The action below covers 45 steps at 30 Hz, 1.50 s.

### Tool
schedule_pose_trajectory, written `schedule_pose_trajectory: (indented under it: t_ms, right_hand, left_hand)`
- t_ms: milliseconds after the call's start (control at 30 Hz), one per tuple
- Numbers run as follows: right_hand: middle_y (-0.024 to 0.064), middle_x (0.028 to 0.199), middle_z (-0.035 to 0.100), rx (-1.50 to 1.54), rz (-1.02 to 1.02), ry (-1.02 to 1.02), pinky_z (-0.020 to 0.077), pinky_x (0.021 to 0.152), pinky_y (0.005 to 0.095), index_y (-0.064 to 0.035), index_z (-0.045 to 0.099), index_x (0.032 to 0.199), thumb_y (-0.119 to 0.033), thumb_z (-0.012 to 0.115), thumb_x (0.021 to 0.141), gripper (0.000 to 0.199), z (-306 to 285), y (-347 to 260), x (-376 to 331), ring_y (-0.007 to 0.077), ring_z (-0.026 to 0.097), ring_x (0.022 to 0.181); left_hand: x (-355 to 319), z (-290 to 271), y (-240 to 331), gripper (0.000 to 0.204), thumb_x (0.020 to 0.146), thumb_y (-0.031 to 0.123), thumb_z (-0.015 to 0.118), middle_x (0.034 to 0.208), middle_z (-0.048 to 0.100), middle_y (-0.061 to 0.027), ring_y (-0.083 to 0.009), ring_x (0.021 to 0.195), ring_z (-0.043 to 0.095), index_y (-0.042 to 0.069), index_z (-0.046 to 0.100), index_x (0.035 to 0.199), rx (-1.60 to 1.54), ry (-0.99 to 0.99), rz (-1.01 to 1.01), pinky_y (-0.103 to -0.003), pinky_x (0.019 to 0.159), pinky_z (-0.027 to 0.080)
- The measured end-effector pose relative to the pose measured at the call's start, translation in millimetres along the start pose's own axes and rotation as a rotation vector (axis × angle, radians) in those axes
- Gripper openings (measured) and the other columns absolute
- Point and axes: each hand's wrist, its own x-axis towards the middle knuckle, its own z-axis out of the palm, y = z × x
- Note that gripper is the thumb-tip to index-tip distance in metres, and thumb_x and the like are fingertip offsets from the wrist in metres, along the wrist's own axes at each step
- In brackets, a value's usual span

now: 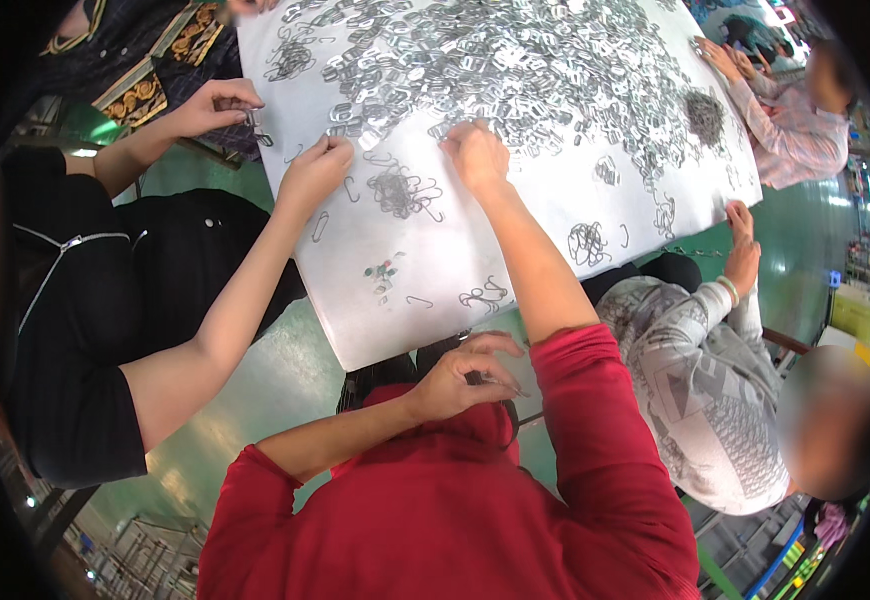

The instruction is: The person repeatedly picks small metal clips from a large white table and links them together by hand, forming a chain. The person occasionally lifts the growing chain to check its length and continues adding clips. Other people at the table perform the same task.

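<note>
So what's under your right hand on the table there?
The right hand rests at the near edge of the pile of flat metal clips on the white table. Whatever lies beneath the palm and fingers is covered.

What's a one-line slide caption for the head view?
Right hand reaches into heaped silver metal clips on a white table; left hand pinches a thin wire piece.

The left hand [460, 375] sits low and near the chest, at about six o'clock, its red-sleeved forearm coming in from seven o'clock with the elbow bent. Its fingers curl inward, thumb and fingertips pinched together. The right arm stretches out toward twelve o'clock, sleeve pushed up past the elbow, forearm bare. The right hand [475, 155] lies palm down, fingers bent and pressed downward
</note>
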Motion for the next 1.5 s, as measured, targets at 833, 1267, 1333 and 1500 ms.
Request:
schedule_pose_trajectory:
  t_ms: [833, 1267, 1333, 1500]
  right_hand:
    - [0.014, 0.11, 0.057, -0.38, -0.07, -0.353, 0.0507, 0.079, 0.0424, -0.0147, 0.06, 0.107, -0.019, 0.061, 0.082, 0.025, -7, 5, -26, 0.0322, 0.063, 0.091]
    - [0.0144, 0.108, 0.059, -0.427, -0.125, -0.371, 0.0492, 0.078, 0.0431, -0.0061, 0.06, 0.101, -0.02, 0.058, 0.085, 0.021, -15, 2, -17, 0.0336, 0.062, 0.092]
    - [0.0161, 0.104, 0.061, -0.462, -0.148, -0.387, 0.049, 0.077, 0.0436, -0.0019, 0.06, 0.098, -0.02, 0.057, 0.086, 0.022, -12, 17, -42, 0.0349, 0.062, 0.09]
    - [0.0101, 0.085, 0.063, 0.514, 0.099, -0.476, 0.0493, 0.066, 0.0322, -0.0014, 0.06, 0.095, -0.016, 0.06, 0.086, 0.017, -44, 49, -86, 0.022, 0.062, 0.076]
  left_hand:
    - [-6, -6, -4, 0.008, 0.077, 0.01, 0.072, 0.114, 0.056, -0.0033, -0.019, 0.114, 0.047, 0.01, 0.068, 0.083, -0.021, 0.039, 0.057, -0.033, 0.094, 0.039]
    - [-8, -5, -9, 0.008, 0.076, 0.009, 0.072, 0.111, 0.058, -0.004, -0.0195, 0.112, 0.049, 0.01, 0.068, 0.083, -0.01, 0.047, 0.09, -0.034, 0.097, 0.037]
    - [-9, -4, -10, 0.009, 0.076, 0.008, 0.072, 0.111, 0.058, -0.0042, -0.0196, 0.11, 0.05, 0.009, 0.068, 0.083, -0.009, 0.05, 0.104, -0.034, 0.096, 0.037]
    - [-5, -4, -10, 0.011, 0.075, 0.006, 0.073, 0.107, 0.058, -0.0036, -0.0198, 0.107, 0.052, 0.009, 0.068, 0.085, 0.042, 0.05, 0.146, -0.034, 0.095, 0.039]
